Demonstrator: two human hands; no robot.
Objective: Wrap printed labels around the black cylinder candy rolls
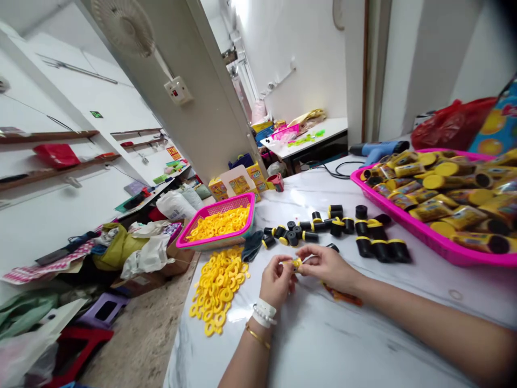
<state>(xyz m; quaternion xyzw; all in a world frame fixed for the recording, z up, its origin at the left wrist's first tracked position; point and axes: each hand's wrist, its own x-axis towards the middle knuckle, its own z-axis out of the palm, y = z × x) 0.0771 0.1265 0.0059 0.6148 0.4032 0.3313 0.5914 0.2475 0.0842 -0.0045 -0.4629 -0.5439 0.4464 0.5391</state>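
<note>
A small yellow plastic piece (297, 263) is pinched between the fingertips of both hands, just above the table. My left hand (277, 280) grips it from the left and my right hand (325, 265) from the right; the fingers cover much of it. Beneath my right wrist lies a flat orange and dark item (343, 295), partly hidden. Several black cylinders with yellow rims (379, 249) stand or lie beyond my hands. Left of my left hand spreads a heap of yellow rings with small tabs (218, 288).
A pink basket (255, 207) of yellow rings stands at the table's left edge, a dark cloth (252, 246) beside it. On the right, a larger pink basket (407, 223) holds printed yellow tubes. Behind are a blue power tool (379, 151), a tape dispenser (276, 182) and yellow boxes (238, 183).
</note>
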